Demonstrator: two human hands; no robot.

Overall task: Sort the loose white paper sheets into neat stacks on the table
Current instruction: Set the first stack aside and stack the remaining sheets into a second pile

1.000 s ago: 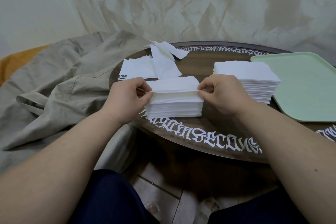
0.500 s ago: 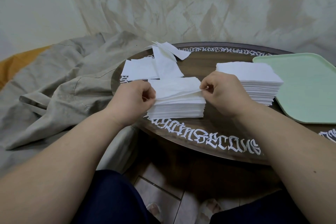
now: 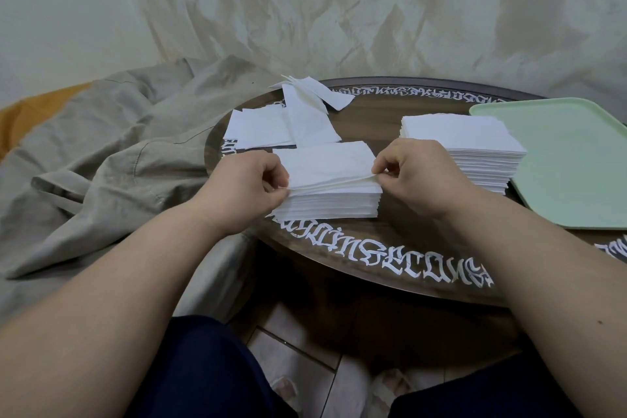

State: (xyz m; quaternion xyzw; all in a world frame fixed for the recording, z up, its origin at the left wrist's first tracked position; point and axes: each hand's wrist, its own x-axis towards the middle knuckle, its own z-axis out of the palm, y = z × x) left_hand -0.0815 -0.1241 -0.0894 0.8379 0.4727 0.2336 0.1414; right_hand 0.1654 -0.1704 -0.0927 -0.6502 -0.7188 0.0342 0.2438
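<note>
near stack table-front | second stack right | tray far right | loose sheets behind-left

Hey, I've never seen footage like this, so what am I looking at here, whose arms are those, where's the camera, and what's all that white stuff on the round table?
There is no machine here. A person wears a camera on the head, looking down at their own arms. The left hand and right hand each pinch the top sheets at opposite ends of the near paper stack on a round dark table. A taller stack stands to the right, beside a pale green tray. Loose sheets lie farther back. Grey cloth is bunched to the left.
</note>
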